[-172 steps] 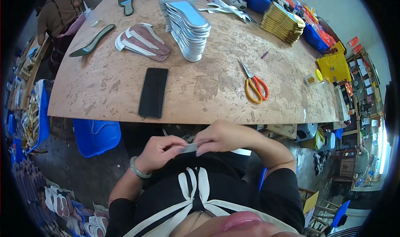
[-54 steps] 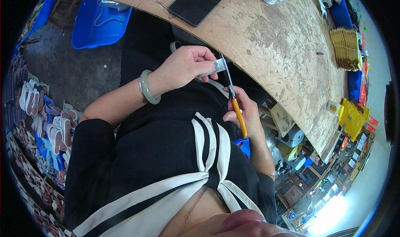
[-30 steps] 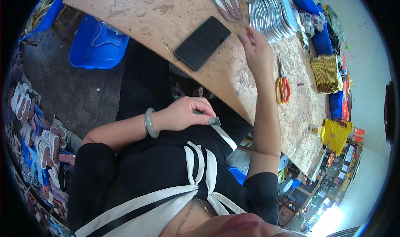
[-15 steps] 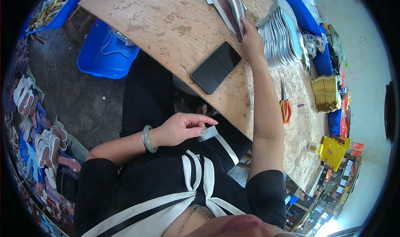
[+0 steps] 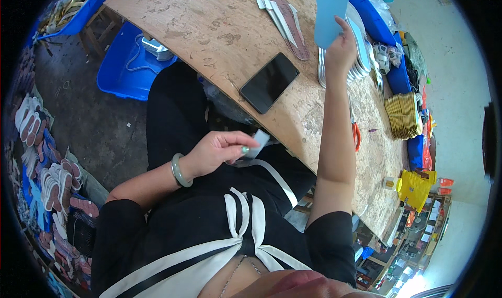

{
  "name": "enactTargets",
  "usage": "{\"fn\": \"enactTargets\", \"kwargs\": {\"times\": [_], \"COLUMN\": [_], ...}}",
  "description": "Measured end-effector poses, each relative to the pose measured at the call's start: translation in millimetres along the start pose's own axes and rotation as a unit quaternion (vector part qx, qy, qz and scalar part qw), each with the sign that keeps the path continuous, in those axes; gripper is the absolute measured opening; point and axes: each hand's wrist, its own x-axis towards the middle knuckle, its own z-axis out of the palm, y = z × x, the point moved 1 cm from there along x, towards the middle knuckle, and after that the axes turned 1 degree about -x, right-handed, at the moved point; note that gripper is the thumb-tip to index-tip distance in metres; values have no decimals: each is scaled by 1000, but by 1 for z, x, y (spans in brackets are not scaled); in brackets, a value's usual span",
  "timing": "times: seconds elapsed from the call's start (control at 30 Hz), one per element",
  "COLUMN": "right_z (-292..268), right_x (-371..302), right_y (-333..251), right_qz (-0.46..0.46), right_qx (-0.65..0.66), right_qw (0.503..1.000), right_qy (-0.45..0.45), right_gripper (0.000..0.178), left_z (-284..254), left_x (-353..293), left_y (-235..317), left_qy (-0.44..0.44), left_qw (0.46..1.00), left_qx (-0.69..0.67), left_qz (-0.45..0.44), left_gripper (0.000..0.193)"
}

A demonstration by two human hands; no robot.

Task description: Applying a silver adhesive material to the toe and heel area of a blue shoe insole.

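Currently we pinch a small pale strip (image 5: 259, 142) between thumb and forefinger of our left hand (image 5: 213, 154), above our lap. Our right hand (image 5: 341, 54) grips a light-blue insole (image 5: 330, 20) over the stack of silver-edged insoles (image 5: 322, 72) on the desk (image 5: 209, 41). Orange-handled scissors (image 5: 356, 136) lie beside our right forearm, partly hidden.

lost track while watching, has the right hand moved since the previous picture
Yes, the right hand moved right, away from the phone, toward the sole stack.
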Motion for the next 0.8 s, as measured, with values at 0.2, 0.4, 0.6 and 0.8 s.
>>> {"fn": "enactTargets", "kwargs": {"times": [0.2,0.4,0.6,0.8], "right_z": [-76,-99,-115,-114], "right_x": [-140,-192,-189,-176], "right_y": [-63,-73,-79,-73], "right_qz": [58,133,183,338], "right_qx": [337,361,572,578], "right_qw": [913,874,765,743], "right_qy": [-222,-296,-232,-2], "right_gripper": [37,27,30,18], "left_z": [-3,-17,47,45], "left_x": [15,7,6,19], "left_y": [25,18,35,25], "left_qy": [-46,52,-115,79], "left_qw": [927,946,935,990], "left_qx": [-239,-202,216,11], "left_qz": [286,249,256,119], "left_gripper": [85,40,31,31]}}
